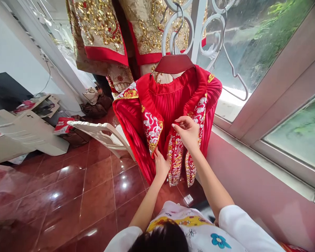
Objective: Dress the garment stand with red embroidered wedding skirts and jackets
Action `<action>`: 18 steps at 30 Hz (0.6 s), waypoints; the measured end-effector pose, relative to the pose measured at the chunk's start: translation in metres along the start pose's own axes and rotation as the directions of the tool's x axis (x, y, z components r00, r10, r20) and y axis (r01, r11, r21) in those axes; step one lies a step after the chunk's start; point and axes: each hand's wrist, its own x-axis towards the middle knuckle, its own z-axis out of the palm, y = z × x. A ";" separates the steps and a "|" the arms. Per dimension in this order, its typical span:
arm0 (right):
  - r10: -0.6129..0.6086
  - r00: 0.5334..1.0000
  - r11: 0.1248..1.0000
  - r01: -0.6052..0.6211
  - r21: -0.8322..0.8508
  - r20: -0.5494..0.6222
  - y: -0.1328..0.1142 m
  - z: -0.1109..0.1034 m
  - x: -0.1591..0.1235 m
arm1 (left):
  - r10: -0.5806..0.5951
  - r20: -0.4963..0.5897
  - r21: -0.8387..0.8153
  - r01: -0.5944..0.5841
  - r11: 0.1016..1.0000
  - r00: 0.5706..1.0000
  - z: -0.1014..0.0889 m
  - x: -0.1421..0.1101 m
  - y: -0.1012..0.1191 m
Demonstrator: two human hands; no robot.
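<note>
Right hand: thumb and fingertip pinching red edging | left hand: at front panel, grip we cannot tell | embroidered red jacket: twelve o'clock, on hanger | we judge pleats soft, light; embroidery stiffer, snag-prone; hold by edging.

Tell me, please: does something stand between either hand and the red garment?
Nothing visible does: the right hand pinches the red garment at its front, and the left hand touches it lower down. The hanger is above both, at the collar.
</note>
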 end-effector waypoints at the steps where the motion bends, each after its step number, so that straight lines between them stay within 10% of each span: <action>1: 0.000 1.000 1.000 0.000 0.007 0.002 -0.003 -0.001 -0.001 | -0.039 0.016 0.006 0.039 0.999 0.999 0.005 0.001 -0.001; 9: -0.062 0.998 0.991 0.063 -0.119 0.015 -0.010 -0.022 -0.007 | -0.118 0.148 -0.165 0.143 0.976 0.982 0.009 0.023 -0.012; 18: -0.174 0.983 0.911 0.140 -0.389 -0.054 0.017 -0.021 -0.003 | -0.278 0.301 -0.387 0.384 0.838 0.912 -0.018 -0.012 -0.021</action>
